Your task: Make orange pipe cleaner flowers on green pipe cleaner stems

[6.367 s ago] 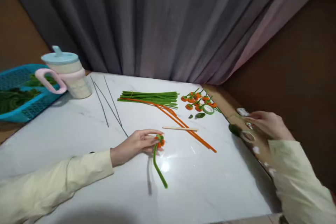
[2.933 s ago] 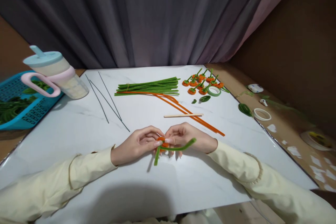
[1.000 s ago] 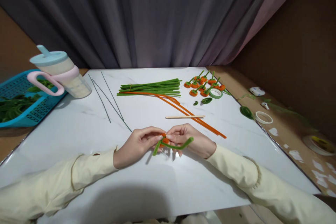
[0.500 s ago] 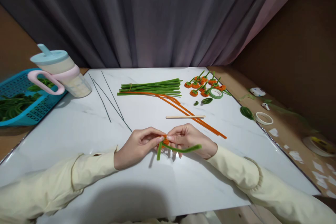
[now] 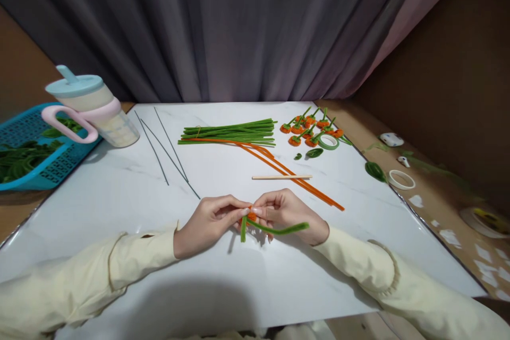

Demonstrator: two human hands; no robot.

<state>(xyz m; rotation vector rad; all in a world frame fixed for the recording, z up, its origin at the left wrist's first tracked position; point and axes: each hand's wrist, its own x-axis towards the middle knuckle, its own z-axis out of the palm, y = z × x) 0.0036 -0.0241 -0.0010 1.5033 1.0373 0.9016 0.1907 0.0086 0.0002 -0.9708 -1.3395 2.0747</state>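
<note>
Between my fingertips, low over the white table, is a small orange pipe-cleaner flower (image 5: 252, 218). My left hand (image 5: 217, 221) pinches it from the left with thumb and forefinger. From the other side my right hand (image 5: 287, 213) pinches it too, its remaining fingers curled below. Two ends of a green pipe cleaner (image 5: 279, 230) stick out of the flower: a short one points down toward me, a longer one curves right in front of my right hand. The fingers cover much of the flower.
Beyond my hands lie a green pipe-cleaner bundle (image 5: 229, 132), orange pipe cleaners (image 5: 306, 187), a wooden stick (image 5: 281, 177), thin wires (image 5: 163, 149), finished orange flowers (image 5: 297, 128) and green tape (image 5: 328, 142). A lidded cup (image 5: 93, 106) and blue basket (image 5: 43, 170) stand left.
Both hands stay almost in place, still pinching the flower. The green ends have shifted slightly to the right, and the right fingers have moved a little around the flower.
</note>
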